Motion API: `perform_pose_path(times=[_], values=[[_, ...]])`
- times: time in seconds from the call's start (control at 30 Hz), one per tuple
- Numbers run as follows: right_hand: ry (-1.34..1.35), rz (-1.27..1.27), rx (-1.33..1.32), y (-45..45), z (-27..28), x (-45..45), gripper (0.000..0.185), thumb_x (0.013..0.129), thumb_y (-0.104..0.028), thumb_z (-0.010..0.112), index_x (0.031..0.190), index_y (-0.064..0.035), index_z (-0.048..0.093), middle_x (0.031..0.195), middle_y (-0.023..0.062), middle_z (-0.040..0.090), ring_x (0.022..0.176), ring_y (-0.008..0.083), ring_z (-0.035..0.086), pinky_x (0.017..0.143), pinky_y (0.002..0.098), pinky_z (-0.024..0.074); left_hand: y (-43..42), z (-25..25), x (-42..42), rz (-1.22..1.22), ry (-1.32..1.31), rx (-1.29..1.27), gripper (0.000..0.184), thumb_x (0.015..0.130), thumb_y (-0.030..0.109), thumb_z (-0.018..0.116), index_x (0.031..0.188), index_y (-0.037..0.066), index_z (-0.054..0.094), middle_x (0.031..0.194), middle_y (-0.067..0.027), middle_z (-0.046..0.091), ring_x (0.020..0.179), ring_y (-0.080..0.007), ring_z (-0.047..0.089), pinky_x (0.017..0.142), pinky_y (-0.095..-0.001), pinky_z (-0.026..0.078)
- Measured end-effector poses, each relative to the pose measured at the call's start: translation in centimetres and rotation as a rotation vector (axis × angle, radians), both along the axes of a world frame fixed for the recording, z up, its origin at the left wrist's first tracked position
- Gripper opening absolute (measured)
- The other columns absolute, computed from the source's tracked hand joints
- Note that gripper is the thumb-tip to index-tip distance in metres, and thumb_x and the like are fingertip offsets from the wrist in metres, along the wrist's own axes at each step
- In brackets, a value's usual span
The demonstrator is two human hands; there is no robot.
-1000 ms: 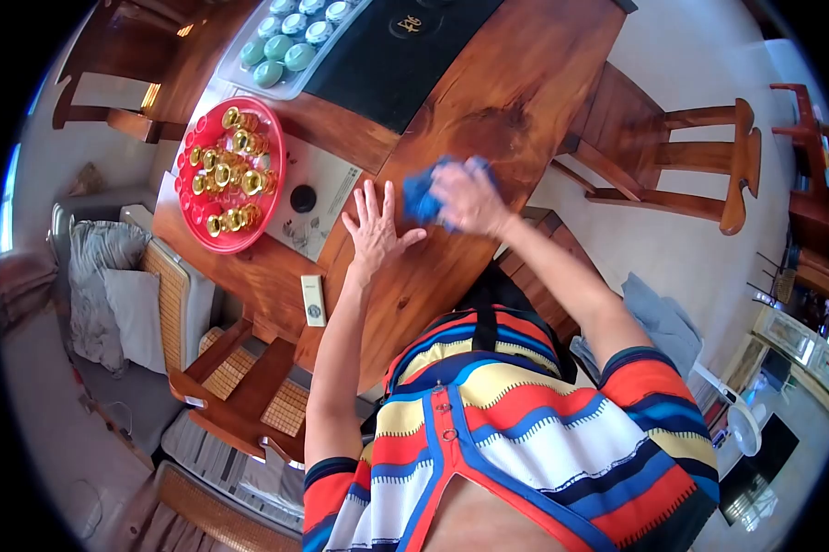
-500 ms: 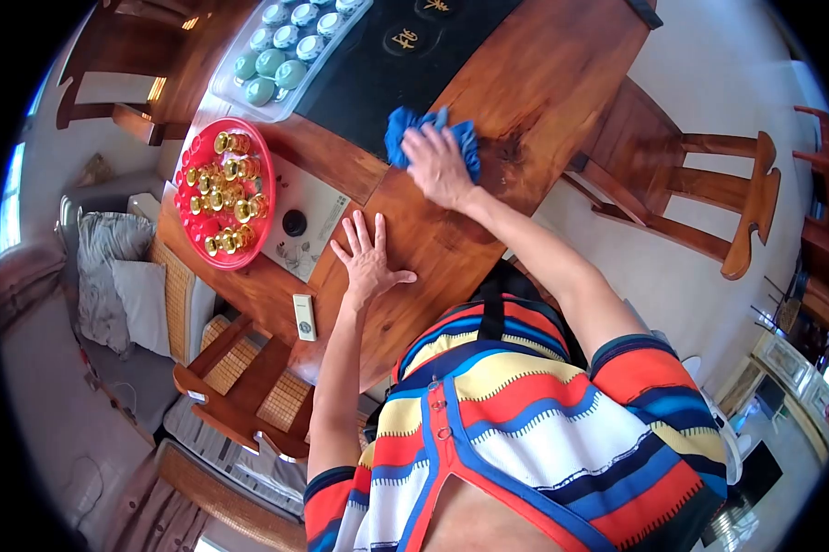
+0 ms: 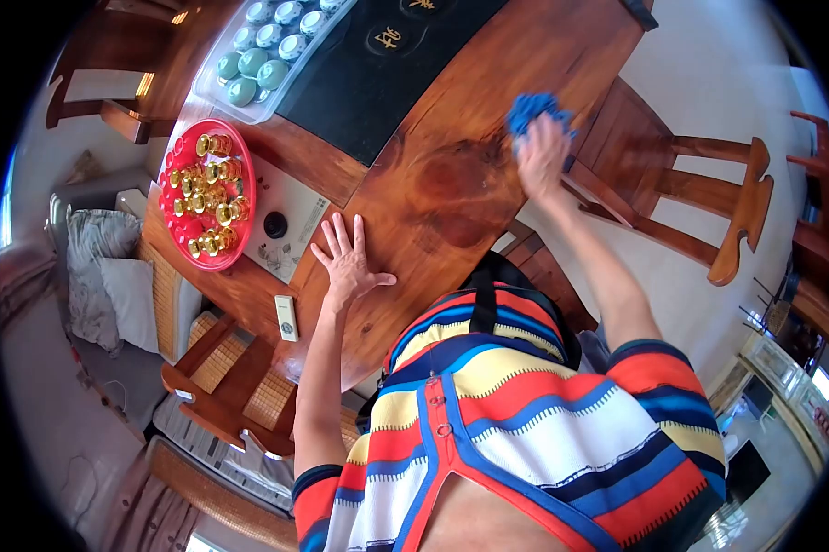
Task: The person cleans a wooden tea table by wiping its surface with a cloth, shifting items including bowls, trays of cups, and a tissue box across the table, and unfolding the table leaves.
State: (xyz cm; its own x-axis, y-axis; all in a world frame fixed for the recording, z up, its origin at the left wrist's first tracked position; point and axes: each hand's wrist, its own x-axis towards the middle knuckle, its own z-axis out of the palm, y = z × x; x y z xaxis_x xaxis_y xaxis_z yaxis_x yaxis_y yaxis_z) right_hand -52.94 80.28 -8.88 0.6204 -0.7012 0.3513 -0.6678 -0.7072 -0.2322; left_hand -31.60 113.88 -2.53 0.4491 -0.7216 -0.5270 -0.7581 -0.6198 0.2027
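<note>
My right hand (image 3: pixel 542 158) presses a crumpled blue cloth (image 3: pixel 536 112) near the right edge of the wooden table (image 3: pixel 442 221). The hand is slightly blurred, and its fingers rest over the cloth. My left hand (image 3: pixel 348 267) lies flat on the wood with fingers spread, holding nothing. Close to that hand are a pale patterned panel (image 3: pixel 295 207) with a small round black object (image 3: pixel 274 224) on it, and a small cream-coloured box-like item (image 3: pixel 286 318) at the table's edge.
On the left, a red tray (image 3: pixel 246 166) bears several gold jars. Behind it stands a clear plastic tray (image 3: pixel 269 109) of cups, beside a black slab (image 3: pixel 345 110) with gold characters. Wooden chairs stand to the right (image 3: pixel 653 156) and at lower left (image 3: pixel 221 386).
My right hand has moved the blue cloth rightward, from beside the black slab to the table's right edge. My left hand stays flat on the table. The view has shifted slightly.
</note>
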Motion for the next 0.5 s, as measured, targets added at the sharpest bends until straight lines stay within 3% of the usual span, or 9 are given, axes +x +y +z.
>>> perform_pose_path(times=[0.13,0.2,0.23,0.3,0.33,0.37,0.4,0.5], values=[[0.077,0.521,0.253,11.2,2.5,-0.5,0.051,0.08,-0.026,0.067,0.125,-0.0082,0.053,0.138,0.012,0.043,0.131,0.0328,0.035,0.109,0.055,0.0235,-0.4,0.5,0.1,0.009,-0.003,0.035,0.14,0.041,0.06,0.084,0.152,0.012,0.013,0.156,-0.0232,-0.006,0.143,-0.0421,-0.012,0.105,-0.0701,-0.003],[0.153,0.73,0.265,10.6,3.8,-0.5,0.052,0.078,-0.031,0.068,0.124,-0.0105,0.055,0.136,0.0084,0.046,0.132,0.028,0.036,0.11,0.0528,0.0239,-0.6,0.9,0.0,0.004,-0.002,0.074,0.139,0.042,0.059,0.084,0.152,0.013,0.013,0.156,-0.0226,-0.006,0.144,-0.0417,-0.01,0.106,-0.0695,-0.003],[0.098,0.754,0.115,8.4,3.2,-0.5,0.054,0.078,-0.034,0.068,0.125,-0.0109,0.055,0.134,0.0099,0.047,0.13,0.0289,0.038,0.111,0.0517,0.023,-0.6,0.8,0.0,0.011,-0.004,0.074,0.139,0.042,0.059,0.084,0.152,0.013,0.013,0.156,-0.0226,-0.006,0.144,-0.0417,-0.01,0.106,-0.0695,-0.003],[-0.146,0.64,0.101,2.1,3.9,0.6,0.044,0.076,-0.027,0.066,0.116,-0.01,0.057,0.121,0.0114,0.054,0.12,0.0283,0.048,0.099,0.0482,0.0332,-0.5,0.7,0.1,0.008,0.007,0.064,0.138,0.042,0.059,0.084,0.152,0.013,0.014,0.157,-0.0218,-0.005,0.144,-0.041,-0.01,0.106,-0.0687,-0.003],[-0.133,0.493,-0.004,-1.1,3.0,0.5,0.041,0.077,-0.025,0.063,0.114,-0.0091,0.056,0.117,0.0108,0.055,0.117,0.0284,0.05,0.092,0.0463,0.0354,-0.3,0.8,0.1,0.016,0.005,0.068,0.138,0.042,0.059,0.084,0.152,0.013,0.014,0.157,-0.0218,-0.005,0.144,-0.041,-0.01,0.106,-0.0687,-0.003],[0.007,0.296,0.14,-4.2,3.3,0.0,0.041,0.083,-0.028,0.059,0.117,-0.0076,0.054,0.123,0.012,0.053,0.119,0.0291,0.048,0.097,0.0496,0.0334,-0.4,0.8,0.1,0.016,0.004,0.069,0.138,0.042,0.059,0.085,0.152,0.014,0.014,0.157,-0.0215,-0.005,0.144,-0.0407,-0.01,0.106,-0.0686,-0.003],[0.037,0.099,-0.055,-6.7,1.4,-0.4,0.039,0.089,-0.031,0.055,0.12,-0.0071,0.053,0.129,0.0141,0.049,0.123,0.0298,0.045,0.101,0.0549,0.0302,-0.5,0.9,0.2,0.012,0.004,0.069,0.138,0.042,0.059,0.085,0.152,0.014,0.014,0.157,-0.0212,-0.005,0.144,-0.0404,-0.009,0.107,-0.0684,-0.003],[0.0,-0.146,-0.061,-10.5,-0.5,0.3,0.037,0.092,-0.034,0.052,0.118,-0.0083,0.053,0.134,0.0158,0.044,0.127,0.0319,0.04,0.102,0.0604,0.0276,-0.8,1.2,0.2,0.014,0.006,0.094,0.138,0.042,0.058,0.085,0.152,0.014,0.014,0.157,-0.0212,-0.005,0.144,-0.0401,-0.009,0.107,-0.0683,-0.004]])
